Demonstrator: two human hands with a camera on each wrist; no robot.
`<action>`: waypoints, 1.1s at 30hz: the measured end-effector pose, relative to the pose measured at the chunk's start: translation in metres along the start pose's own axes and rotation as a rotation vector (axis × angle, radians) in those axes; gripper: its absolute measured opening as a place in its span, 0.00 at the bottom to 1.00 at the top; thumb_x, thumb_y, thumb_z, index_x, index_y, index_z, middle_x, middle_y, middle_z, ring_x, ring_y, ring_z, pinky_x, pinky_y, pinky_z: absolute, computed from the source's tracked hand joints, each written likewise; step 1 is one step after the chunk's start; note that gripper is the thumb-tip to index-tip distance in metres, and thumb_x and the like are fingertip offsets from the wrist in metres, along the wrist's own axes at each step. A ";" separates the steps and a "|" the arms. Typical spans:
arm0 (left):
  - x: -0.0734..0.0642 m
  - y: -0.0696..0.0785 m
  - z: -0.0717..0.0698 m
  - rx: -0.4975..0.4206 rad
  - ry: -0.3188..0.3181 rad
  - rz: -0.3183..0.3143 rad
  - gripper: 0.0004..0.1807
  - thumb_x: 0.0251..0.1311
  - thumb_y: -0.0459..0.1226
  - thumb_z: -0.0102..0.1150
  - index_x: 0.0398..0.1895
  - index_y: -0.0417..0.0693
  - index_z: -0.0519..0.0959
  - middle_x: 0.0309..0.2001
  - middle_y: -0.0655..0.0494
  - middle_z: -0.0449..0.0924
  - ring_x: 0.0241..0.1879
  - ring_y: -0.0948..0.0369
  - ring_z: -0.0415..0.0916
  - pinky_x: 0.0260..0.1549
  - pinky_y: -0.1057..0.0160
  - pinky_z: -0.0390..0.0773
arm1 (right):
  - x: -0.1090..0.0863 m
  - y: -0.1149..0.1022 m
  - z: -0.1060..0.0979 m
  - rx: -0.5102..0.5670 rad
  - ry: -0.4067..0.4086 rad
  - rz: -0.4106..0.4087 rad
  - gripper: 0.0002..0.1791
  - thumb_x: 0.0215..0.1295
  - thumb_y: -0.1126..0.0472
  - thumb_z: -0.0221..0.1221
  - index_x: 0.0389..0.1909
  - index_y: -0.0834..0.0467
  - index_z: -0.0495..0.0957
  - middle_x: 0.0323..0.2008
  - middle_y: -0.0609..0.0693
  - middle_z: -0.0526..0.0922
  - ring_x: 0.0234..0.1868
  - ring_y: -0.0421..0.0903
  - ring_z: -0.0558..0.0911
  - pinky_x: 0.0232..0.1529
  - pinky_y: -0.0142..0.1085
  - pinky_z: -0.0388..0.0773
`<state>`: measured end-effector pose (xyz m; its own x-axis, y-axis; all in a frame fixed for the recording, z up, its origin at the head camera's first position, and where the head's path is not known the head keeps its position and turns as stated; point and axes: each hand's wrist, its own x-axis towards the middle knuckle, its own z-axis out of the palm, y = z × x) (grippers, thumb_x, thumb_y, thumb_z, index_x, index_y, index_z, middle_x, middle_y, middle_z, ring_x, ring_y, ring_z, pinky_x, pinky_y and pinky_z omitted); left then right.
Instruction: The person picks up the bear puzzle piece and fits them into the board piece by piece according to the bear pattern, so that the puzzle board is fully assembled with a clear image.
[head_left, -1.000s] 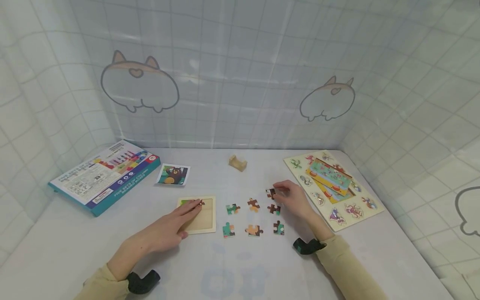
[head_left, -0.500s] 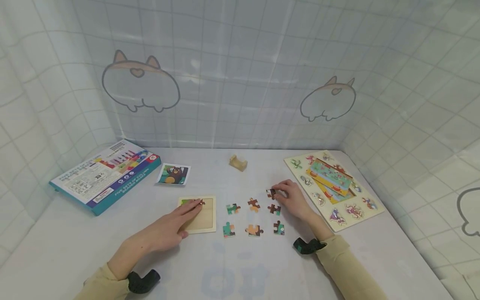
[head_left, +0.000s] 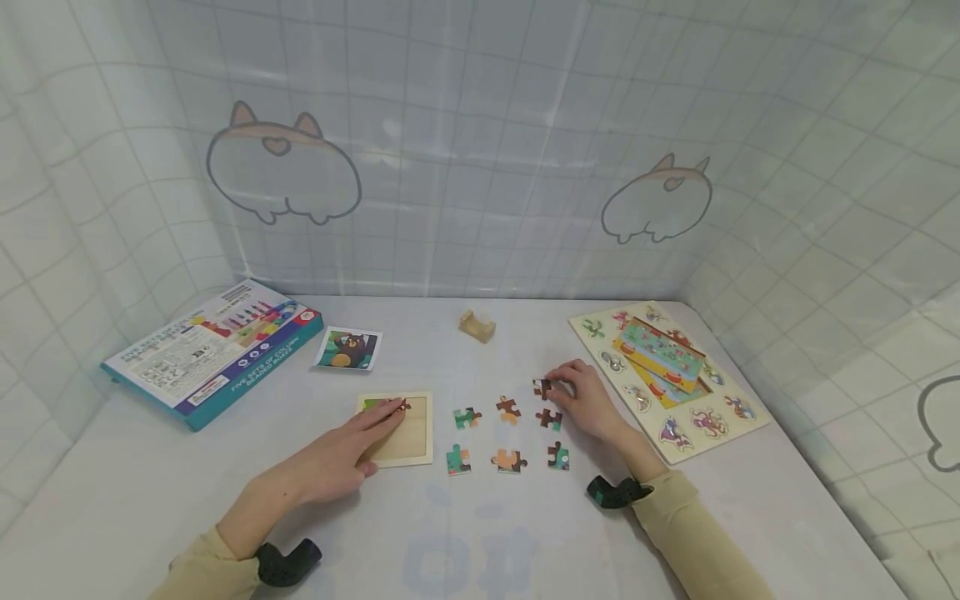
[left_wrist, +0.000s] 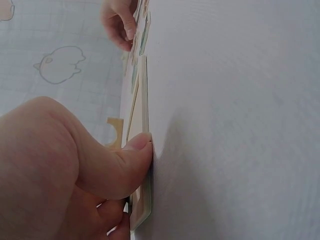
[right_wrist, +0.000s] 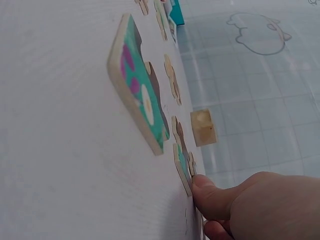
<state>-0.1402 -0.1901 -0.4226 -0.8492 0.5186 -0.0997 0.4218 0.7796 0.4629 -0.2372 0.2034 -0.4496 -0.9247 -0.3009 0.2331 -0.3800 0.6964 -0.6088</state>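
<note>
In the head view my left hand (head_left: 341, 458) lies across the left side of a small square wooden puzzle tray (head_left: 416, 448), fingers extended over it. Its thumb (left_wrist: 137, 145) presses at the tray's near edge in the left wrist view. Part of a green and brown puzzle piece (head_left: 406, 405) shows beside the fingertips; the rest is covered. My right hand (head_left: 588, 400) pinches a brown and white jigsaw piece (head_left: 540, 387) on the table. Several more jigsaw pieces lie in two rows between the hands, among them a brown and green one (head_left: 549, 418) just below the pinched piece.
A bear picture card (head_left: 348, 350) and a blue-edged box (head_left: 213, 350) lie at the left. A small wooden block with a curved notch (head_left: 477, 326) stands at the back. To the right lies an animal puzzle board (head_left: 708, 421) with colourful cards (head_left: 663, 354) on it.
</note>
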 end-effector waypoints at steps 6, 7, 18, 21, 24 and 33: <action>0.000 0.000 0.001 -0.010 -0.002 -0.008 0.40 0.65 0.31 0.57 0.79 0.46 0.55 0.80 0.48 0.47 0.78 0.43 0.47 0.69 0.36 0.60 | 0.000 0.001 0.000 -0.010 0.000 0.005 0.12 0.65 0.65 0.65 0.49 0.61 0.82 0.48 0.56 0.78 0.53 0.54 0.74 0.57 0.50 0.71; 0.000 0.000 0.001 -0.010 -0.002 -0.010 0.40 0.65 0.31 0.57 0.79 0.46 0.55 0.80 0.48 0.47 0.78 0.43 0.47 0.69 0.36 0.60 | 0.000 0.001 0.000 -0.013 0.000 0.005 0.12 0.65 0.65 0.65 0.49 0.61 0.82 0.48 0.56 0.78 0.53 0.54 0.74 0.57 0.50 0.71; 0.000 0.000 0.002 -0.005 -0.002 -0.021 0.40 0.64 0.31 0.57 0.79 0.47 0.55 0.80 0.49 0.47 0.78 0.44 0.46 0.70 0.36 0.60 | 0.000 0.002 0.002 -0.010 -0.003 0.009 0.11 0.65 0.65 0.64 0.48 0.62 0.81 0.47 0.56 0.77 0.53 0.54 0.72 0.57 0.50 0.70; 0.000 -0.001 0.002 -0.006 -0.002 -0.017 0.40 0.64 0.31 0.57 0.79 0.46 0.55 0.80 0.49 0.47 0.78 0.44 0.47 0.70 0.37 0.60 | 0.000 0.002 0.002 -0.011 -0.003 0.009 0.11 0.65 0.66 0.64 0.48 0.62 0.81 0.47 0.56 0.77 0.53 0.54 0.72 0.58 0.50 0.69; 0.001 -0.001 0.002 -0.009 0.000 -0.012 0.40 0.64 0.30 0.57 0.79 0.46 0.55 0.80 0.49 0.47 0.78 0.44 0.47 0.70 0.37 0.60 | 0.000 0.001 0.002 0.003 -0.004 0.017 0.11 0.66 0.65 0.64 0.48 0.62 0.81 0.48 0.57 0.76 0.54 0.55 0.72 0.58 0.50 0.69; 0.001 -0.001 0.003 -0.012 0.003 -0.018 0.40 0.65 0.31 0.58 0.79 0.46 0.55 0.80 0.50 0.48 0.78 0.45 0.47 0.71 0.38 0.59 | -0.001 -0.002 0.001 0.032 0.027 0.043 0.14 0.67 0.64 0.63 0.51 0.63 0.78 0.49 0.57 0.80 0.54 0.55 0.76 0.58 0.50 0.72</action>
<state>-0.1408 -0.1893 -0.4256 -0.8575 0.5035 -0.1058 0.4024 0.7846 0.4717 -0.2355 0.2018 -0.4500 -0.9405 -0.2532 0.2268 -0.3399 0.6869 -0.6424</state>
